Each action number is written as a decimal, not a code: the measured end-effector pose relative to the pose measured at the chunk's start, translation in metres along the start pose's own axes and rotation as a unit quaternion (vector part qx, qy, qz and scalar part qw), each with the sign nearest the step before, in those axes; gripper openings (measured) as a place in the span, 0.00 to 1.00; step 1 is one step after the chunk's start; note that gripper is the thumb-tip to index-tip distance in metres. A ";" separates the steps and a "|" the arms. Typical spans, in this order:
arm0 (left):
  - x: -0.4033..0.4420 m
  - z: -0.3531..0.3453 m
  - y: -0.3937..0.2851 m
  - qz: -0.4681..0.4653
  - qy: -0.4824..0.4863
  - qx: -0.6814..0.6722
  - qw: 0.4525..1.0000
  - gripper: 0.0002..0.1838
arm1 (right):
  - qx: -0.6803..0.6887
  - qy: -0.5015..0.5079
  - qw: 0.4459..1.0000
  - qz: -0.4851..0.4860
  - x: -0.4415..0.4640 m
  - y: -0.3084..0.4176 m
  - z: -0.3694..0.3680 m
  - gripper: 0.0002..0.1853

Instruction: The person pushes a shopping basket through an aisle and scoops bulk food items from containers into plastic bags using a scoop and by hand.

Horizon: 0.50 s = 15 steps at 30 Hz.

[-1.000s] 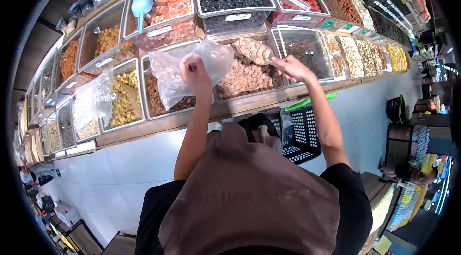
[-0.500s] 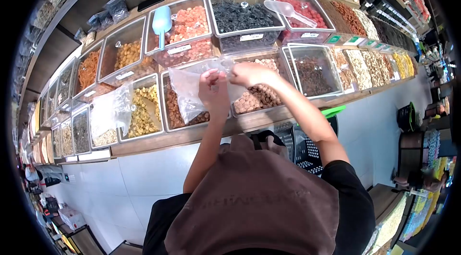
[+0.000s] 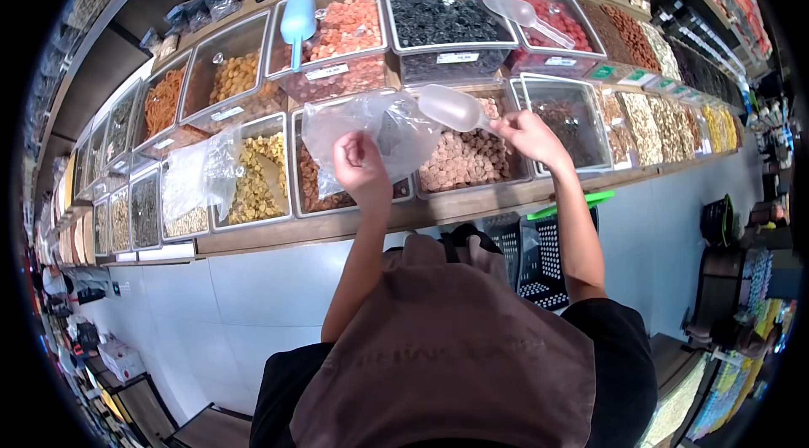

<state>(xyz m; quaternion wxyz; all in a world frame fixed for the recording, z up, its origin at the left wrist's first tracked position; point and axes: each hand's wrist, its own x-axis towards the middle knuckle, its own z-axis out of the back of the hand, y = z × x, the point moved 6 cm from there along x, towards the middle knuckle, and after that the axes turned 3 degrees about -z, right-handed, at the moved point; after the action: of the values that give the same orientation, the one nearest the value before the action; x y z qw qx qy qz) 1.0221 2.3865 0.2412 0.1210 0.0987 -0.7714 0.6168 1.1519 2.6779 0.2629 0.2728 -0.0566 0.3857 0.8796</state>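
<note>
"What's in the hands?"

"2 things. The left hand point(image 3: 361, 163) has its fingers curled around part of a clear plastic bag point(image 3: 404, 138), though I can't tell exactly where they pinch. The right hand point(image 3: 533, 138) has its fingers closed on the handle of a clear scoop point(image 3: 453, 108)."

"Where are they?"

"Over the front edge of the wooden counter point(image 3: 320, 227). The scoop's bowl is above a bin point(image 3: 476, 188) of pale dried slices point(image 3: 466, 160), just beside the bag. I can't tell whether they touch."

"How would they handle?"

"The bag looks thin, limp and light, probably slippery, so I'd hold it by its rim. The scoop looks stiff and light; its handle is the place to grip. I see no load in the bowl."

"Anything close by?"

"1 blue scoop point(image 3: 297, 20), lying on a lidded bin behind."
</note>
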 end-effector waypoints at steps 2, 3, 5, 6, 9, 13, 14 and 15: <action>0.005 0.004 0.005 0.031 -0.005 -0.038 0.999 0.05 | 0.024 0.011 0.994 -0.108 -0.013 -0.035 0.002 0.30; 0.008 0.007 0.011 0.033 0.008 -0.040 0.999 0.05 | -0.027 0.017 0.993 -0.115 -0.010 -0.056 -0.005 0.27; 0.008 0.011 0.008 -0.102 0.055 0.177 0.977 0.06 | -0.016 0.062 0.991 -0.119 -0.013 -0.077 -0.025 0.25; 0.004 0.010 0.009 -0.130 0.051 0.169 0.976 0.09 | -0.007 0.100 0.984 -0.150 -0.009 -0.090 -0.042 0.25; -0.009 0.019 0.029 -0.085 0.078 0.199 0.973 0.09 | 0.049 0.168 0.968 -0.178 0.010 -0.099 -0.106 0.23; -0.026 0.035 0.041 -0.023 0.070 0.219 0.973 0.09 | -0.037 -0.016 0.998 -0.053 0.042 -0.082 -0.165 0.20; -0.030 0.036 0.042 -0.022 0.082 0.255 0.963 0.07 | -0.062 -0.093 0.994 0.006 0.052 -0.086 -0.173 0.20; -0.031 0.038 0.052 -0.027 0.085 0.254 0.963 0.07 | -0.059 -0.098 0.993 0.007 0.055 -0.085 -0.168 0.20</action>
<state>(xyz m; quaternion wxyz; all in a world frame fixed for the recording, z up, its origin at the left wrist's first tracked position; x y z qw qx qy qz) 1.0331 2.3614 0.1756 0.1732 0.0942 -0.5736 0.7951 1.1311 2.6303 0.0736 0.2992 0.0161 0.3047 0.9041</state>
